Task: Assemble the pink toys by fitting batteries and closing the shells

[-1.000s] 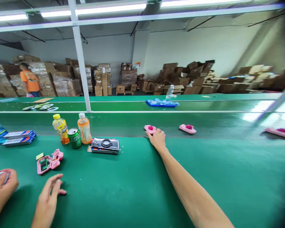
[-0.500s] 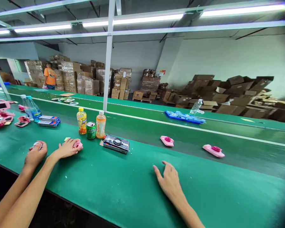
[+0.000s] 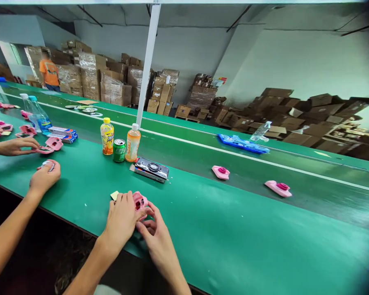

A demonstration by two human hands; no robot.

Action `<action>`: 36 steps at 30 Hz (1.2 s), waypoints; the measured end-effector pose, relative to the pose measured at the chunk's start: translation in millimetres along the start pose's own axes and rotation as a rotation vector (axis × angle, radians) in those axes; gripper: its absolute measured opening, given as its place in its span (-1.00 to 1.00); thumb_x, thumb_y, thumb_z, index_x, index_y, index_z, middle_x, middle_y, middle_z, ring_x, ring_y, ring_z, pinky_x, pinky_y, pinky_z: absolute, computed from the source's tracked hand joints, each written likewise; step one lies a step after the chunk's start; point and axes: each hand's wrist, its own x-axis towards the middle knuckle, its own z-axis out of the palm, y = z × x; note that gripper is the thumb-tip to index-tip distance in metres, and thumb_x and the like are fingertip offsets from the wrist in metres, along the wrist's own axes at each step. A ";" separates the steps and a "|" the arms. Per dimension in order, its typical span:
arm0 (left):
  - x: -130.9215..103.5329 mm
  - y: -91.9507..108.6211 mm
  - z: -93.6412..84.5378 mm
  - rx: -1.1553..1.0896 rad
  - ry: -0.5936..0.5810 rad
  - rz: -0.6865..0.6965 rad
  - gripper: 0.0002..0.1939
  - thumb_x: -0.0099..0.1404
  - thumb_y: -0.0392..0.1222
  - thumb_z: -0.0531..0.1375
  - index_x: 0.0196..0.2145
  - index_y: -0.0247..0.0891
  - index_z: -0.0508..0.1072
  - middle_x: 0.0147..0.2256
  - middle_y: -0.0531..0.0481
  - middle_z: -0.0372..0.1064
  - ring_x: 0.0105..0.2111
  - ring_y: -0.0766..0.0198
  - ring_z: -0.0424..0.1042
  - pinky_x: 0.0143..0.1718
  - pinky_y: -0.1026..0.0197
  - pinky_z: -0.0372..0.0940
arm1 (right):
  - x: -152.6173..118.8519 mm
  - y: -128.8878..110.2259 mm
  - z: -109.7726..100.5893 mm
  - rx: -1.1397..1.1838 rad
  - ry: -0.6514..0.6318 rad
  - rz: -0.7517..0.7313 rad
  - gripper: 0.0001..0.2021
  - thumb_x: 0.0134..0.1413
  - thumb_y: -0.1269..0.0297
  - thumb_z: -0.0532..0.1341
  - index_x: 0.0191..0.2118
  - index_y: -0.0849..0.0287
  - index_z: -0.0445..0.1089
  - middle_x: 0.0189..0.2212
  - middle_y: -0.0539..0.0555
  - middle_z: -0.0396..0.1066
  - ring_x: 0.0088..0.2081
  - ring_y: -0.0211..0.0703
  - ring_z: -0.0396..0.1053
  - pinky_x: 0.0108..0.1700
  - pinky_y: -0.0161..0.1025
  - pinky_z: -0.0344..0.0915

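Observation:
In front of me, my left hand [image 3: 122,217] is closed around a pink plastic camera-like shell [image 3: 139,200], whose dark inner parts show on its open side. The fingers of my right hand [image 3: 158,231] curl against the shell's right and lower side, gripping it too; some fingertips are hidden behind it. A small pale yellow paper [image 3: 114,195] pokes out beside my left fingers. Just beyond stands a silver-black camera [image 3: 152,166] on a small box. On the belt lie a pink shell [image 3: 220,172] and another pink shell [image 3: 278,188], each with a darker round part.
An orange-drink bottle [image 3: 133,143], green can [image 3: 119,150] and yellow-capped bottle [image 3: 107,137] stand ahead. To the left, a co-worker's hand [image 3: 45,177] holds something whitish; another hand [image 3: 17,146] touches a pink shell [image 3: 52,145]. A blue tray [image 3: 242,144] sits across the belt.
My left hand has brought the pink shell rightward and nearer me. My right hand has come left from the bare tabletop and closed on it. Another hand has appeared at far left.

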 end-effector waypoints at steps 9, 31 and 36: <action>-13.7 -24.3 10.6 -0.511 0.315 0.150 -0.48 0.44 0.08 0.11 0.26 -0.12 0.40 0.14 -0.21 0.47 0.09 -0.14 0.48 0.03 -0.04 0.37 | 14.2 -19.9 -72.0 -0.079 0.042 0.038 -0.47 0.13 -0.20 0.31 -0.04 0.18 0.48 -0.23 0.15 0.55 -0.28 -0.06 0.50 -0.29 -0.18 0.45; -7.2 -41.5 20.6 -1.116 -0.116 0.000 -0.50 0.33 0.01 0.24 0.15 -0.25 0.42 -0.15 -0.11 0.56 -0.26 0.18 0.54 -0.23 0.18 0.44 | 52.7 -33.1 -0.9 -0.794 -0.153 -0.473 -0.87 0.31 0.48 0.22 -0.25 0.14 0.46 -0.31 0.02 0.55 -0.27 -0.17 0.47 -0.16 -0.24 0.30; -9.4 -41.1 15.2 -0.991 -0.105 -0.011 -0.45 0.39 0.11 0.19 0.18 -0.30 0.42 -0.18 -0.08 0.55 -0.26 0.19 0.49 -0.23 0.22 0.39 | 55.6 -33.9 -2.6 -0.914 -0.222 -0.526 -0.88 0.34 0.48 0.19 -0.25 0.15 0.41 -0.27 0.02 0.50 -0.30 -0.17 0.41 -0.27 -0.26 0.23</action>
